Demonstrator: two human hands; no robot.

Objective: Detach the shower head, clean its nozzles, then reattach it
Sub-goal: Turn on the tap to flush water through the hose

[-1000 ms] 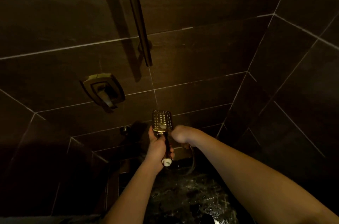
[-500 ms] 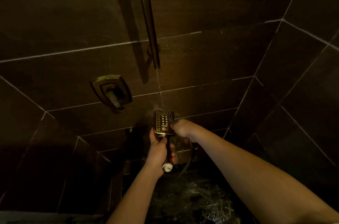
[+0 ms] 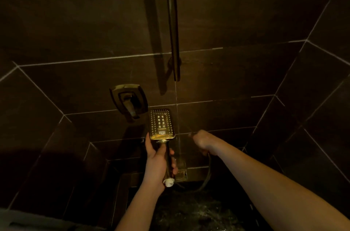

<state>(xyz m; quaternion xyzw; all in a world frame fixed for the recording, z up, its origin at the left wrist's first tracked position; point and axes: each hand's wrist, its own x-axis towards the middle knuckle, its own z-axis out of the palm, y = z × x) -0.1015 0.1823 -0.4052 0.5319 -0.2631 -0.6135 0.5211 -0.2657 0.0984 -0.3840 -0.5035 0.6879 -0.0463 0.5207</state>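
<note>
While gripped: shower head [image 3: 161,124] before valve handle [image 3: 129,102]; hose [image 3: 207,176] rightward

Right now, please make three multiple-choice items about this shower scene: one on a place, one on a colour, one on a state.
1. Where is the wall valve handle relative to the shower head?
A. upper left
B. lower right
C. directly below

2. What colour is the fitting at the handle's bottom end?
A. red
B. white
C. blue

3. What grips the shower head's handle?
A. the left hand
B. the right hand
C. nothing

Key: 1 A, the valve sits up-left of the head. 2 B, the end shows white. 3 A, left fingers wrap the handle.
</note>
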